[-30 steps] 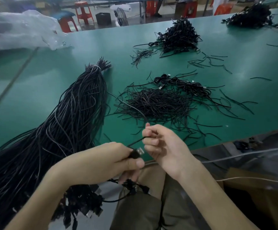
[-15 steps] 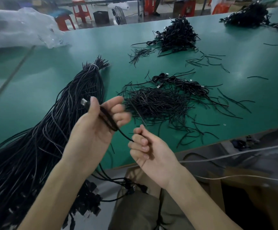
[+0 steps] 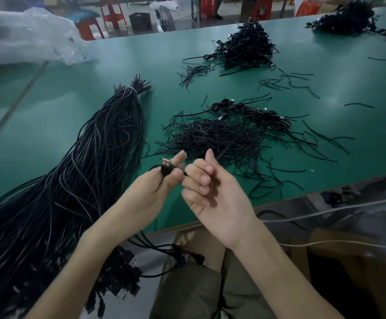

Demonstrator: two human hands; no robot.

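Looking down at the green table (image 3: pixel 49 125) on the head cam: the biggest thing by far is one fat bundle of black cables (image 3: pixel 83 180) along the left, cinched near its far end by a single white tie (image 3: pixel 131 88). A crumpled clear plastic bag (image 3: pixel 26 35) sits far left, can't tell what's in it. There are two big tangled black heaps (image 3: pixel 247 44) at the back, and one flat scatter of thin short strands (image 3: pixel 215 139) mid-table with a few coiled cables (image 3: pixel 256 113) just behind it. Over the near edge, the person's left hand (image 3: pixel 146 194) pinches one USB cable (image 3: pixel 166 165) just below its shiny metal plug, index finger straight. The right hand (image 3: pixel 212 192) is just beside it, fingers curled, thumb up. The cord slips behind its index finger, so I can't tell if it's gripping.
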